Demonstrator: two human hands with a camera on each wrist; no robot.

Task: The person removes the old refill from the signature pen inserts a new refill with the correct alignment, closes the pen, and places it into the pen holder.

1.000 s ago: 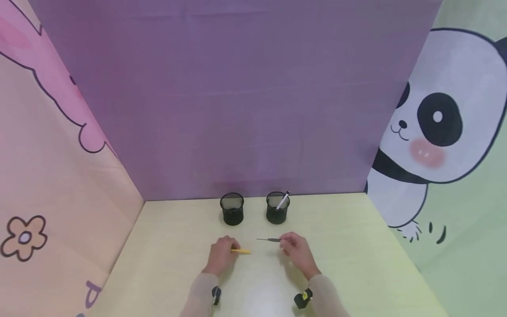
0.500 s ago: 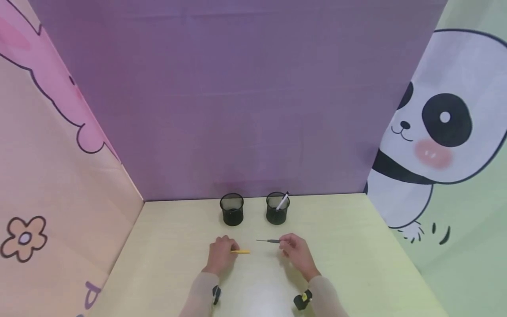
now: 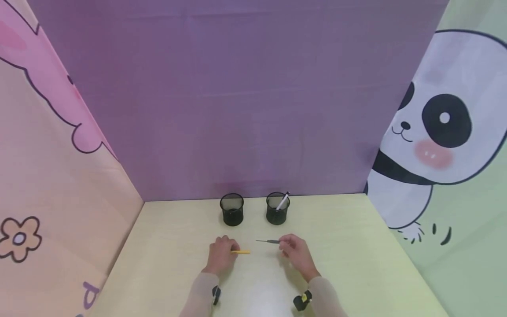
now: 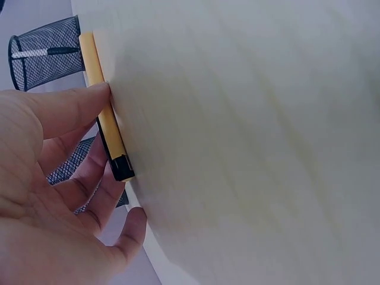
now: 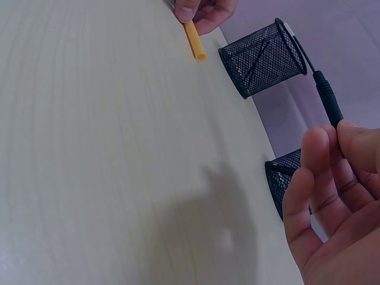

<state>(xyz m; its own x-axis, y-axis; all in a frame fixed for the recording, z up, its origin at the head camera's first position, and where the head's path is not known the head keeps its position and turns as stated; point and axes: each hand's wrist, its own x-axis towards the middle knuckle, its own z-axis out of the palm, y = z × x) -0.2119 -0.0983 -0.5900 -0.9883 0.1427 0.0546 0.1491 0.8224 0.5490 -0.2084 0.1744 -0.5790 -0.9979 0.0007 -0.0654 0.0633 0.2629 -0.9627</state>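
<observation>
Fingers of both hands are clamped: we note the left hand (image 3: 222, 255) pinching a yellow tube (image 4: 111, 132) with a black end, low over the table (image 3: 158, 246), and the right hand (image 3: 299, 256) pinching a slim black-handled screwdriver (image 5: 328, 98) by its handle, shaft pointing left. Compared with the preceding second, we find practically no movement in either. We read this as a steady hold, the two pieces near but apart. Behind stand two black mesh pen cups (image 3: 233, 216), a white pen (image 3: 283, 200) leaning in the right one.
</observation>
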